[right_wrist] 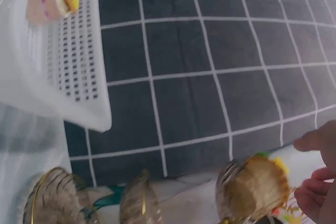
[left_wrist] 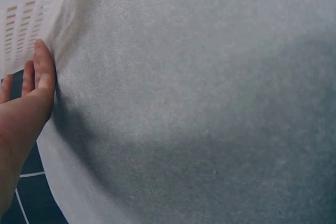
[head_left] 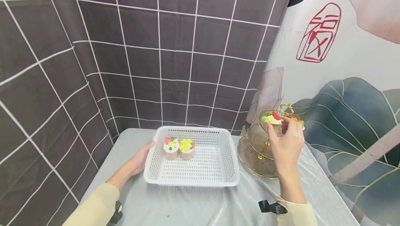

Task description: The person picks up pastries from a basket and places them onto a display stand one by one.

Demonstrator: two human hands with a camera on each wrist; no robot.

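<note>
My left hand [head_left: 140, 158] has its fingers straight along the left side of a white plastic basket [head_left: 192, 182], fingertips at the rim. In the basket, side by side near its left end, stand two small cupcakes, one with red and dark toppings [head_left: 171, 149] and one with yellow toppings [head_left: 187, 149]. My right hand [head_left: 286, 141] is raised at the top level of a tiered glass stand [head_left: 260, 168] with gold trim. Its thumb and fingers are parted close to a fruit-topped cupcake [head_left: 270, 118] there; the right wrist view shows a gap between them.
Behind the gold handle [head_left: 287, 108] an orange-topped piece [head_left: 295, 117] is partly hidden by my right hand. A pale cloth [head_left: 193, 208] covers the table. A dark checked curtain [head_left: 178, 63] hangs at the back, and a patterned white one [head_left: 353, 73] on the right.
</note>
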